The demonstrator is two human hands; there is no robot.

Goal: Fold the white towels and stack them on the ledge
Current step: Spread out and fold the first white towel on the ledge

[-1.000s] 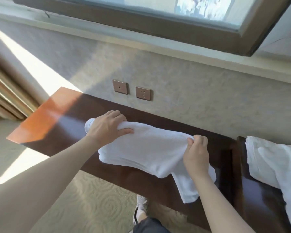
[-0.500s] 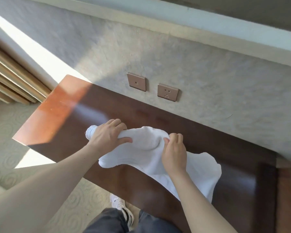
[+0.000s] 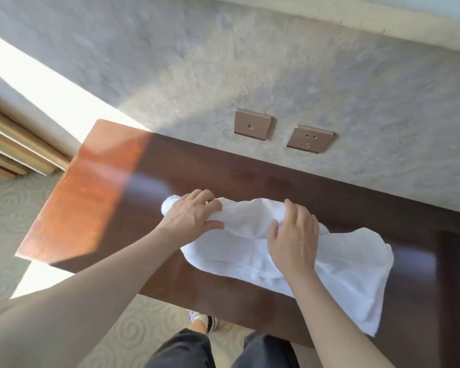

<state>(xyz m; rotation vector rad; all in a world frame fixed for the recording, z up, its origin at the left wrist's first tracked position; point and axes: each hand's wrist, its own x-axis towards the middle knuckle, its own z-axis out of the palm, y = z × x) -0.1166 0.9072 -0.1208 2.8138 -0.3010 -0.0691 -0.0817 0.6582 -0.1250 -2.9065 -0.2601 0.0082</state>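
Dark wooden ledge (image 3: pixel 250 166) bears a limp, light white towel (image 3: pixel 356 266); left hand (image 3: pixel 189 216) grips its bunched end, right hand (image 3: pixel 294 240) presses flat; corners give the best hold.

I see both bare forearms reaching forward from the lower edge of view. My left hand (image 3: pixel 190 217) lies palm down, fingers curled over and thumb stretched out sideways (gripping, by the look of it). My right hand (image 3: pixel 294 239) rests palm down beside it, fingers nearly straight and slightly spread.
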